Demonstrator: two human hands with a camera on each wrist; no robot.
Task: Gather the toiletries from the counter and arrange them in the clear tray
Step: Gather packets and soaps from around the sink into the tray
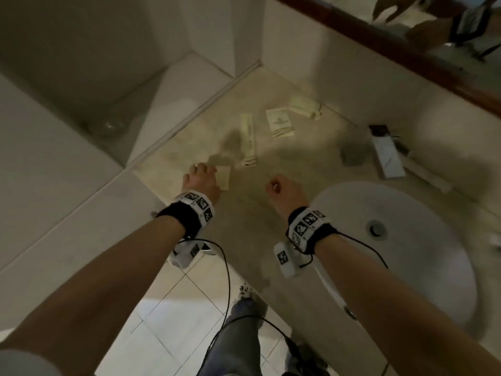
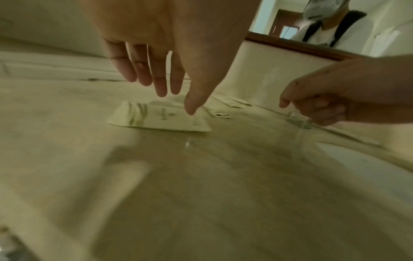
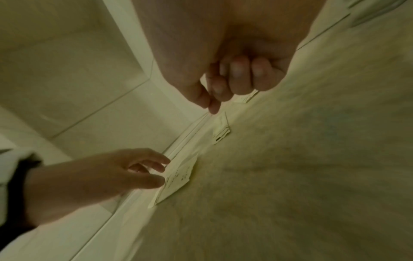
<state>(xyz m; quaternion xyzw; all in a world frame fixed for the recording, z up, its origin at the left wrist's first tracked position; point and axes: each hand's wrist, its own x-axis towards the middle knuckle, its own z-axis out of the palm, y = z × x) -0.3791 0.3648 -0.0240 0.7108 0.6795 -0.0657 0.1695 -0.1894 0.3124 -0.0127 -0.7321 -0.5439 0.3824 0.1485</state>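
A small pale packet lies flat near the counter's left edge. My left hand reaches over it with straight, spread fingers, the thumb tip close above it. My right hand hovers over the counter's middle, fingers curled in and thumb against the index, with nothing visible in it. Farther back lie a long packet, a square packet and a small tube-like pack. A greyish see-through thing sits behind the right hand; I cannot tell if it is the tray.
A white box with a dark end stands by the back wall. The round sink fills the counter's right side. A wood-framed mirror runs along the back. A white tiled ledge borders the counter's left.
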